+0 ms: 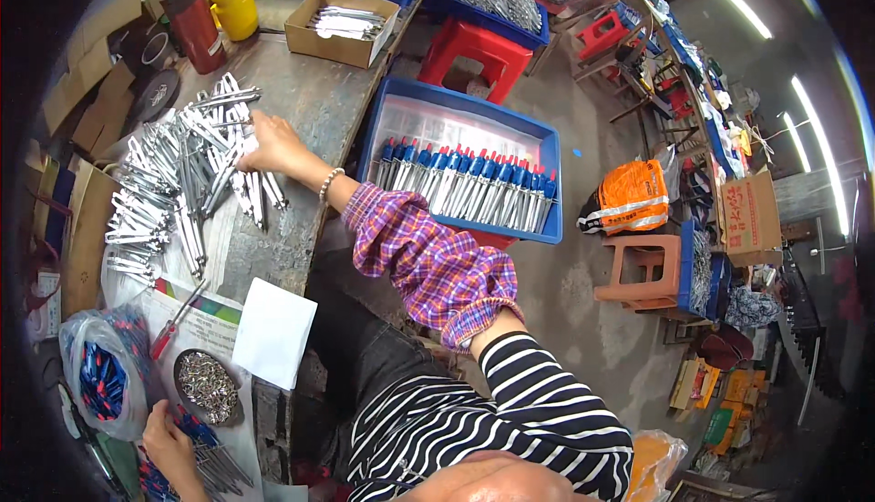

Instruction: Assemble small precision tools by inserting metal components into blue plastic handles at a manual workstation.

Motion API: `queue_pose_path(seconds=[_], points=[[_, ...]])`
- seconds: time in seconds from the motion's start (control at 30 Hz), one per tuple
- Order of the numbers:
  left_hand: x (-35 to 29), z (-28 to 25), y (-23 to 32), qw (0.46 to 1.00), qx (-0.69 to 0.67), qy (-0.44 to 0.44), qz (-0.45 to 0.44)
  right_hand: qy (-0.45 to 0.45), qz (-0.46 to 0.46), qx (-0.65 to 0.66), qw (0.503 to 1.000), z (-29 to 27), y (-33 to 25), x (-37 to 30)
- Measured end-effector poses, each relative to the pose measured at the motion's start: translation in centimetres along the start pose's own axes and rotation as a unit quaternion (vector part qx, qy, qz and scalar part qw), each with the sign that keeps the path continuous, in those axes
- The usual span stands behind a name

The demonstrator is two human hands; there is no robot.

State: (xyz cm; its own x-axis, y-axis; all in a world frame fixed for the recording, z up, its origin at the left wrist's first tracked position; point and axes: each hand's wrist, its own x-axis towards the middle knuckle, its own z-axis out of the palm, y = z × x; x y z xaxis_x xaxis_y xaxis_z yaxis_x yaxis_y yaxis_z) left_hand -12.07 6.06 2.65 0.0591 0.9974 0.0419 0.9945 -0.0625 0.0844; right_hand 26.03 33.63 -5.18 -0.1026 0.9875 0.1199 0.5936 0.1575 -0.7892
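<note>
A big heap of slim silver metal pieces (173, 169) lies on the workbench. My right hand (273, 144) reaches across to the heap's near side, fingers bent and pressed together on one of the pieces. At the lower left, my left hand (171, 452) has curled fingers beside several metal tools with blue handles (211, 456); whatever is in its fingers is hidden. Next to it are an oval dish of small metal fasteners (208, 387) and a clear plastic bag (105, 374) of blue and red handles. A screwdriver with a red handle (164, 340) lies between the heap and the dish.
A blue tray (554, 187) of blue-handled, red-tipped tools stands right of the workbench (296, 105). White paper (275, 333) lies at the bench edge. Behind are a cardboard box (342, 53), a yellow container (235, 10), a dark red cylinder (193, 23) and a red stool (478, 51).
</note>
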Motion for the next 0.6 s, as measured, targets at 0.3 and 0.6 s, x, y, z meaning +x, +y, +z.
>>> queue_pose_path(seconds=[0.3,0.6], points=[[-0.1,-2.0,3.6,0.998,-0.025,-0.036,-0.049,-0.091,0.110,0.185,0.972,0.0,0.9,1.2],[0.2,-2.3,5.3,0.999,-0.042,0.023,-0.010,-0.067,0.154,0.262,0.950,-3.3,0.5,-1.0]])
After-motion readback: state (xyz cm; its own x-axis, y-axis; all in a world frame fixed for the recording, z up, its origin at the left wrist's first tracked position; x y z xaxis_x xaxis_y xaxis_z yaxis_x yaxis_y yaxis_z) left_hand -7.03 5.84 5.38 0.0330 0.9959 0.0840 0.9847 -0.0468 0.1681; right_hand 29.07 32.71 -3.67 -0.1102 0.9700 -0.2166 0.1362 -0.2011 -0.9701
